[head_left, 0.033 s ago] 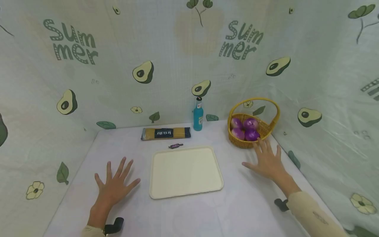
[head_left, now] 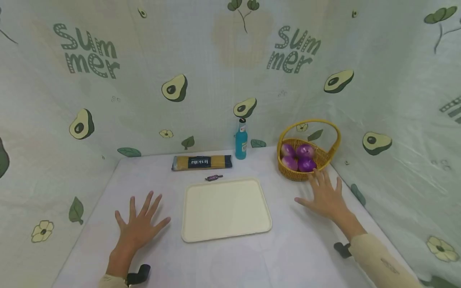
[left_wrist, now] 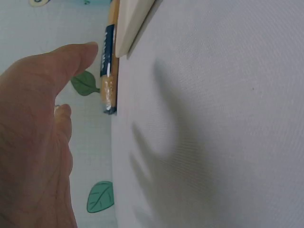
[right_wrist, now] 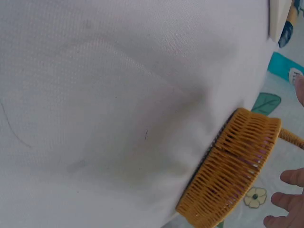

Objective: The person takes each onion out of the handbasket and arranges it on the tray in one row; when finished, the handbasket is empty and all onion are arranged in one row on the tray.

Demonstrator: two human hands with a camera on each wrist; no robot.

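Note:
My left hand (head_left: 138, 230) is held over the table left of the cream tray (head_left: 227, 212), fingers straight and spread, holding nothing. In the left wrist view, its thumb (left_wrist: 71, 59) points toward the tray's corner, and a hand shadow falls on the cloth. On the other side, my right hand (head_left: 327, 198) is spread too, with nothing in it. Its fingertips overlap the near rim of the wicker basket (head_left: 293, 175) in the head view. Purple onions (head_left: 306, 164) lie in the basket under its tall handle. The right wrist view shows the basket's woven side (right_wrist: 232, 166) beside several fingers (right_wrist: 287, 202).
Behind the tray lies a wrapped candy (head_left: 214, 177), then a pack of spaghetti (head_left: 216, 162) along the back edge. A blue bottle (head_left: 241, 144) stands upright right of the pack. Printed cloth (head_left: 216, 60) hangs behind and at both sides of the white-covered table (head_left: 230, 264).

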